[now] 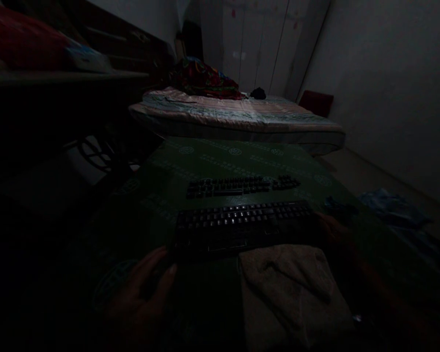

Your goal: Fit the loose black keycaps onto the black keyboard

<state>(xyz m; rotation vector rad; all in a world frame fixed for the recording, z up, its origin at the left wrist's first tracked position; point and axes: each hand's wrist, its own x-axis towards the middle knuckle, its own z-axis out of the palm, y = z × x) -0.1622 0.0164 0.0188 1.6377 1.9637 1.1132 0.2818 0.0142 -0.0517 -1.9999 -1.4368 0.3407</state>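
A black keyboard (238, 239) lies on a green table (146, 171) printed with pale lettering. Keys fill its upper rows, while the lower part is dark with few keys visible. At its front left corner is my left hand (143, 288), thumb and fingers closed on the edge. My right hand (332, 229) grips the right end; its fingers are partly lost in shadow. Behind the keyboard, loose black keycaps (231, 187) are laid out in rows. A folded brown cloth (289, 293) lies in front of it, to the right.
Beyond the table stands a bed (242, 115) with a red patterned blanket (205, 80). A small dark bundle (339, 205) lies near the table's right side. Bluish cloth (396, 210) is farther right. A shelf (69, 76) runs along the left. The room is very dim.
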